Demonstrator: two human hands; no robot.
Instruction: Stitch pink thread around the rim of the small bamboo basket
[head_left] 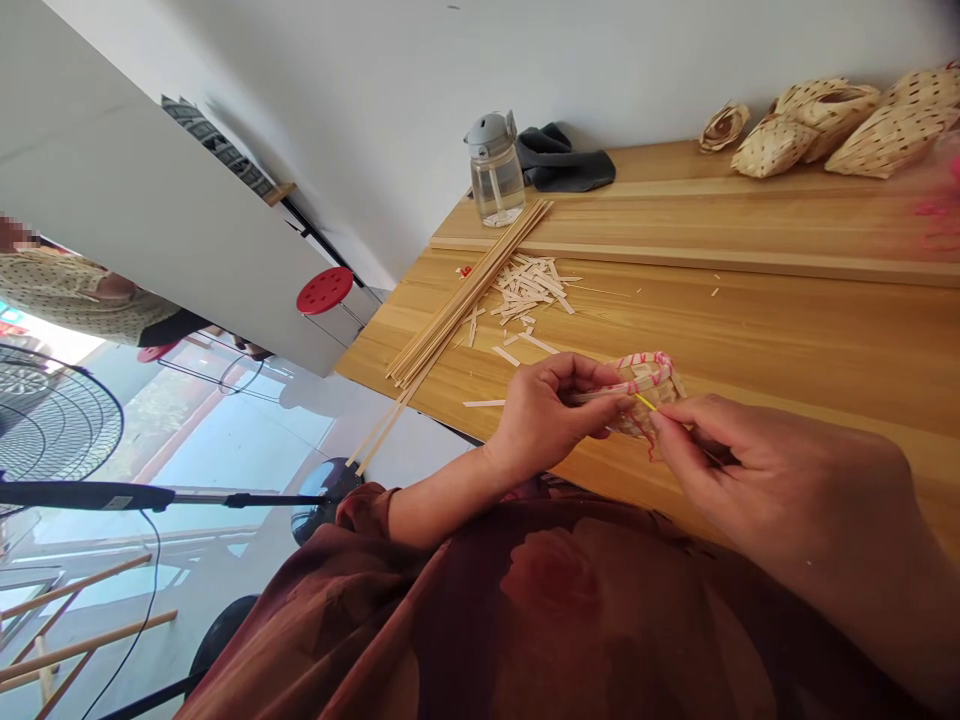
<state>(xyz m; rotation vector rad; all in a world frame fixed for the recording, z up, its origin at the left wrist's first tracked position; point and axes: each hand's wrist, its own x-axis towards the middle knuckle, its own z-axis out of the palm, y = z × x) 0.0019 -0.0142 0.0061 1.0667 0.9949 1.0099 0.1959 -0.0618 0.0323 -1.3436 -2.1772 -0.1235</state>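
My left hand (551,405) is closed on the rim of a small woven piece (664,375) of pale flat strips, with pink thread wound along its edge. Part of that piece is hidden behind my fingers. In a pinch, my right hand (720,440) holds a thin yellow needle-like stick (645,402), whose tip meets the rim close to my left thumb. A pink thread (651,445) hangs down below the woven piece. Both hands are above the near edge of the wooden table (787,340).
Long thin strips (472,290) lie across the table, some jutting past its left edge. Beside them is a heap of short offcuts (529,285). A water bottle (495,170), dark cloth (566,160) and several woven slipper-like pieces (776,145) stand behind. A fan (56,430) and another person (82,295) are at left.
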